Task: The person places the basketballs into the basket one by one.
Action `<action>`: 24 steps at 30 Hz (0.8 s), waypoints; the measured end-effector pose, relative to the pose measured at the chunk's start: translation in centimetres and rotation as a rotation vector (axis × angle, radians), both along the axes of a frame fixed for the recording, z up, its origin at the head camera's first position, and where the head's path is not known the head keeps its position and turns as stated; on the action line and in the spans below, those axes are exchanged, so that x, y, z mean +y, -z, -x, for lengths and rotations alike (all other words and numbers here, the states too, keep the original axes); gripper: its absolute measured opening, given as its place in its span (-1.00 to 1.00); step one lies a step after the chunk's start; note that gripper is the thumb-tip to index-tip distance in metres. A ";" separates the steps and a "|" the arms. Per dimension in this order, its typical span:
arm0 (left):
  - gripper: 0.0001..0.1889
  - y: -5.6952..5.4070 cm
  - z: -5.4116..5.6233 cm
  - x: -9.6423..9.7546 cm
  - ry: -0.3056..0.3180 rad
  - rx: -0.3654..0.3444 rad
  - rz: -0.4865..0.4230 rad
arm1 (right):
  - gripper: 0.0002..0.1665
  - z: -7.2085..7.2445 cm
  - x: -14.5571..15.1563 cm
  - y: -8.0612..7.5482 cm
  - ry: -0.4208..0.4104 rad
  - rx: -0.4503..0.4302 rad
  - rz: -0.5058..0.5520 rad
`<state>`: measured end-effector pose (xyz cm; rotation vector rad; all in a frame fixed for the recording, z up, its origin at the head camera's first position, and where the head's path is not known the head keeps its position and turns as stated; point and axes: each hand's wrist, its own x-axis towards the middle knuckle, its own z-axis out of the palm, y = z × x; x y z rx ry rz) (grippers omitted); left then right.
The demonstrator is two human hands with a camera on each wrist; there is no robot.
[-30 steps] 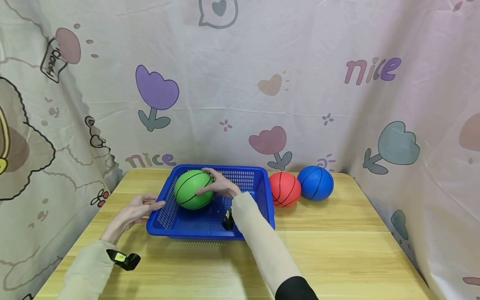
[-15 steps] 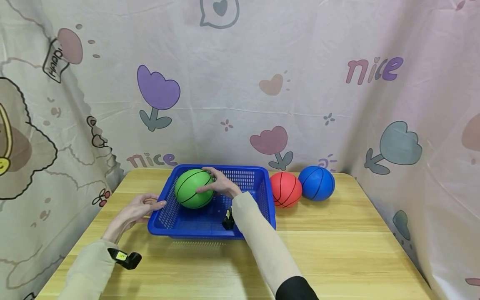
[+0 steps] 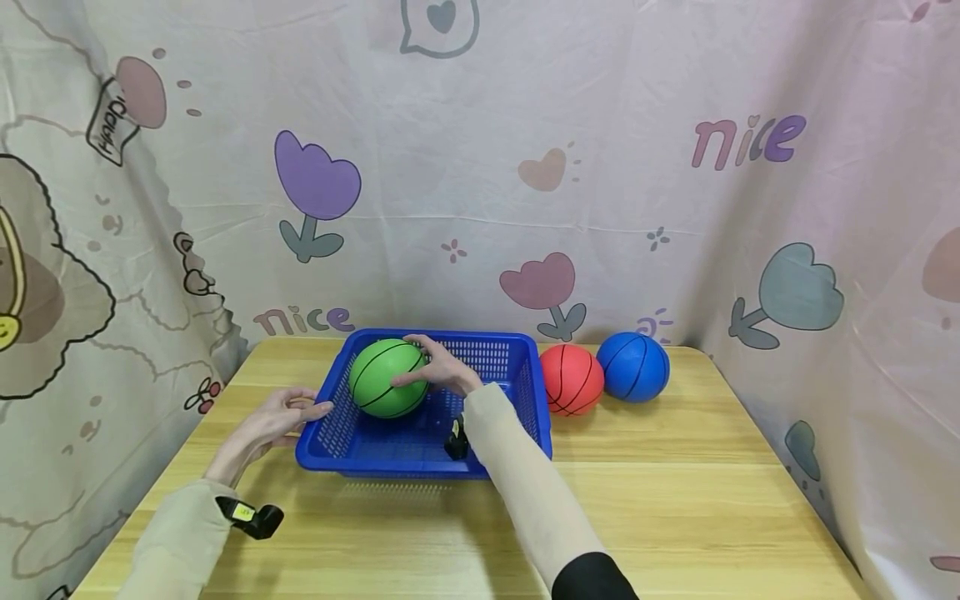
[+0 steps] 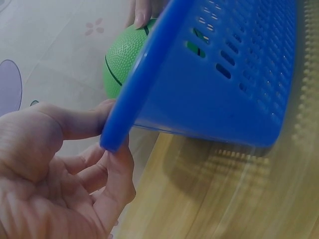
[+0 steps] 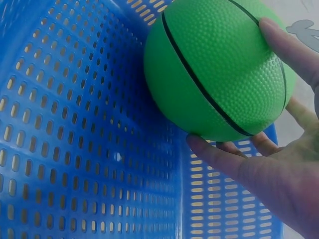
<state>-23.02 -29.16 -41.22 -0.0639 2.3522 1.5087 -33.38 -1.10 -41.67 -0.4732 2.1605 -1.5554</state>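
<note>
left hand [image 3: 281, 419] pinches the blue basket [image 3: 405, 468] by its rim; right hand [image 3: 444, 368] grips the green ball [image 3: 378, 379] inside.

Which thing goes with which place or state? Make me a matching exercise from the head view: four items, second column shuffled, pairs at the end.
Column 1
1. green ball
2. red ball
3. blue ball
4. left hand

Column 2
A. between the basket and another ball
B. gripping the basket's rim
C. inside the basket, with the right hand on it
D. farthest right of the three balls

Pairs: 1-C, 2-A, 3-D, 4-B
</note>
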 end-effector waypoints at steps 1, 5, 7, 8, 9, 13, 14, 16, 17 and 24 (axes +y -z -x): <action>-0.30 0.0 0.0 0.0 0.000 0.000 -0.002 | 0.01 0.0 0.0 0.0 -0.001 0.000 0.000; -0.29 0.0 0.0 0.0 -0.005 -0.003 -0.002 | 0.02 0.0 0.0 0.0 -0.003 0.000 -0.006; -0.28 -0.1 0.0 0.1 -0.008 -0.005 0.001 | 0.02 0.1 0.0 0.0 -0.004 -0.002 -0.012; -0.28 -0.1 0.0 0.1 -0.010 -0.006 0.003 | 0.02 0.1 0.0 0.0 -0.004 -0.003 -0.013; -0.27 -0.1 0.0 0.1 -0.011 -0.007 0.005 | 0.02 0.1 0.0 0.0 -0.004 -0.003 -0.015; -0.25 -0.2 0.0 0.1 -0.008 -0.007 0.007 | 0.03 0.2 0.1 0.1 -0.008 -0.001 -0.016; -0.25 -0.1 0.0 0.1 -0.007 -0.007 0.006 | 0.03 0.2 0.1 0.1 -0.009 -0.001 -0.014; -0.25 -0.1 0.0 0.1 -0.005 -0.008 -0.001 | 0.03 0.2 0.1 0.1 -0.010 0.002 -0.015; -0.25 -0.1 0.0 0.1 -0.006 -0.009 -0.005 | 0.03 0.3 0.1 0.1 -0.010 0.003 -0.016; -0.26 0.0 0.0 0.1 -0.005 -0.011 -0.017 | 0.03 0.1 0.1 -0.3 -0.018 0.025 -0.049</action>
